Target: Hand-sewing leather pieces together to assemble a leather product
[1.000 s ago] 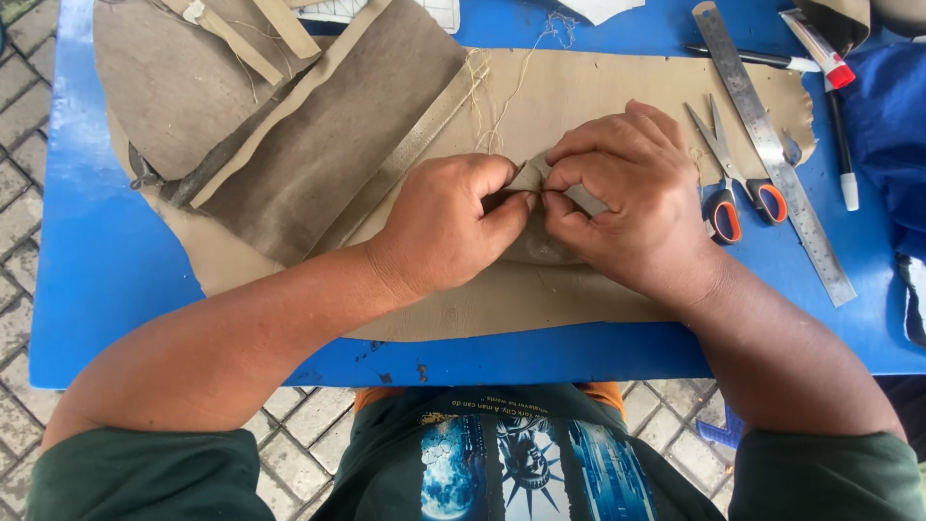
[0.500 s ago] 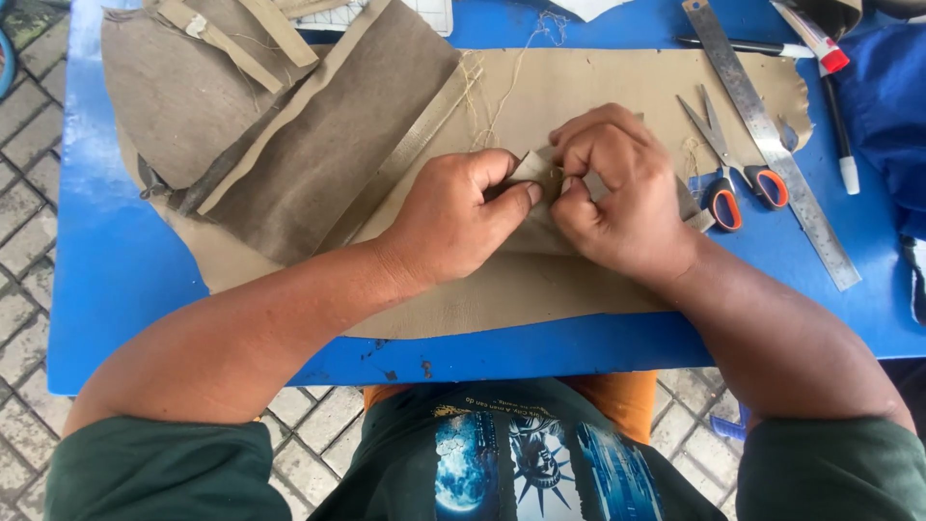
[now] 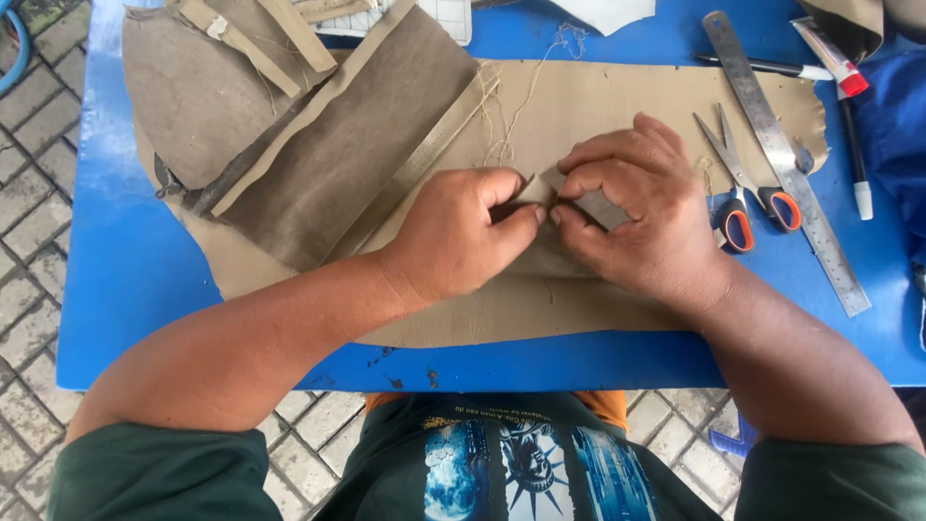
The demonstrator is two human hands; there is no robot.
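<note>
A large tan leather sheet (image 3: pixel 598 106) lies flat on the blue table (image 3: pixel 125 280). My left hand (image 3: pixel 463 236) and my right hand (image 3: pixel 637 227) meet over its middle. Both pinch a small grey-tan leather strip (image 3: pixel 555 188) between thumb and fingers, holding it just above the sheet. Part of the strip is hidden under my right fingers. Loose tan threads (image 3: pixel 511 106) trail across the sheet behind my hands.
Darker brown leather pieces (image 3: pixel 328 154) are stacked at the back left. Orange-handled scissors (image 3: pixel 738 188), a steel ruler (image 3: pixel 786 159) and pens (image 3: pixel 849 116) lie to the right. Blue cloth (image 3: pixel 892 125) covers the far right edge. Brick paving (image 3: pixel 34 222) lies beyond the table's left edge.
Both hands stay together on the small strip; the fingers have shifted their pinch slightly, and my right hand has turned a little over the strip.
</note>
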